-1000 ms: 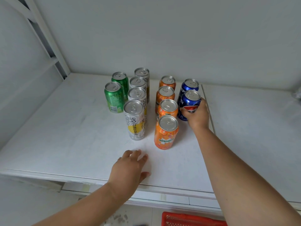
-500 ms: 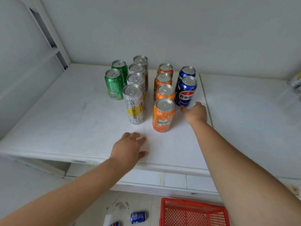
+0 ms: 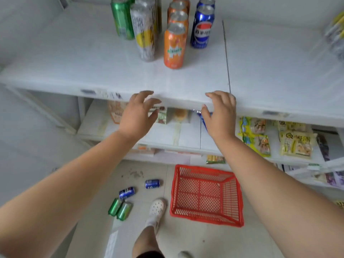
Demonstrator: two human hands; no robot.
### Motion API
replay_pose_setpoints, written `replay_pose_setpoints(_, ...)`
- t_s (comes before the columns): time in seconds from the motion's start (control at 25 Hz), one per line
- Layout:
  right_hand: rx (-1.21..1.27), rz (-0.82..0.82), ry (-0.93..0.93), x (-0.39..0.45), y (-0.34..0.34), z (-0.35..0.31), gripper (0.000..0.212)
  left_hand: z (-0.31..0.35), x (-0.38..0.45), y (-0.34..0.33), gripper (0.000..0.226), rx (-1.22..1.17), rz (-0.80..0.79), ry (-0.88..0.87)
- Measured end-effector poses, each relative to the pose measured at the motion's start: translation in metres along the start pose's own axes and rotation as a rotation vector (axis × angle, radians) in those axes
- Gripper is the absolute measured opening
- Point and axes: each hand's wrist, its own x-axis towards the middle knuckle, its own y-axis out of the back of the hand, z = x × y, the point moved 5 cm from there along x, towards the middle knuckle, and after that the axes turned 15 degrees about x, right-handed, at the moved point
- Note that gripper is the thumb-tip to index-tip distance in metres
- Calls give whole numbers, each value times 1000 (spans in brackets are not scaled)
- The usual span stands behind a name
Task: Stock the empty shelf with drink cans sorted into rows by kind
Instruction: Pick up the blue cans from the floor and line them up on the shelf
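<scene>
On the white shelf (image 3: 78,58) cans stand in rows by kind: green cans (image 3: 122,19), white-and-yellow cans (image 3: 144,36), orange cans (image 3: 175,43) and blue cans (image 3: 202,27). My left hand (image 3: 136,113) and my right hand (image 3: 220,113) hover in front of the shelf's front edge, fingers loosely spread, holding nothing. On the floor below lie two blue cans (image 3: 152,183) (image 3: 127,192) and two green cans (image 3: 120,208) on their sides.
A red plastic basket (image 3: 206,218) sits on the floor, nothing visible inside. Lower shelves hold snack packets (image 3: 295,144). My foot in a white shoe (image 3: 157,207) stands left of the basket. More wrapped goods (image 3: 336,32) sit at the shelf's far right.
My right hand let go of the blue can and both hands drew back off the shelf to its front edge. The view tilted down, showing the floor, basket and loose cans.
</scene>
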Motion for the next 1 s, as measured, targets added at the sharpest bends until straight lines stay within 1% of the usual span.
replay_pose_setpoints(0.04, 10, 37, 73, -31, 1, -4, 34, 1, -27, -5, 29, -24, 17, 27)
replay_pose_setpoints(0.08, 26, 18, 101, -61, -4, -5, 36, -1, -53, -16, 30, -42, 10, 67)
replay_pose_setpoints(0.2, 101, -159, 59, -141, -45, 4, 42, -22, -132, -61, 36, -43, -112, 200)
replay_pose_setpoints(0.28, 133, -286, 27, -190, -90, 15, 45, -46, -188, -102, 42, -8, -217, 276)
replay_pose_setpoints(0.4, 162, -441, -36, -254, -169, 41, 50, -89, -261, -170, 47, 34, -345, 363)
replay_pose_setpoints(0.48, 148, -560, -86, -299, -235, 70, 59, -125, -304, -228, 49, 61, -442, 447)
replay_pose_setpoints(0.56, 98, -684, -145, -346, -305, 113, 67, -158, -338, -288, 49, 78, -520, 494)
replay_pose_setpoints(0.64, 52, -786, -226, -391, -382, 160, 67, -192, -369, -354, 49, 104, -578, 511)
replay_pose_setpoints(0.68, 41, -820, -318, -413, -419, 186, 65, -207, -383, -389, 49, 118, -604, 513)
replay_pose_setpoints(0.72, 50, -838, -453, -431, -452, 210, 63, -221, -395, -424, 51, 127, -630, 514)
replay_pose_setpoints(0.76, 83, -824, -617, -450, -484, 233, 61, -236, -407, -461, 52, 136, -661, 516)
replay_pose_setpoints(0.8, 127, -777, -803, -467, -509, 256, 61, -249, -416, -496, 54, 145, -685, 517)
replay_pose_setpoints(0.88, 172, -628, -1145, -497, -557, 302, 62, -276, -429, -565, 59, 189, -712, 524)
replay_pose_setpoints(0.96, 279, -404, -1450, -515, -595, 331, 66, -295, -436, -619, 67, 214, -750, 523)
replay_pose_setpoints(1.0, 386, -266, -1561, -521, -611, 341, 67, -301, -437, -641, 72, 214, -766, 507)
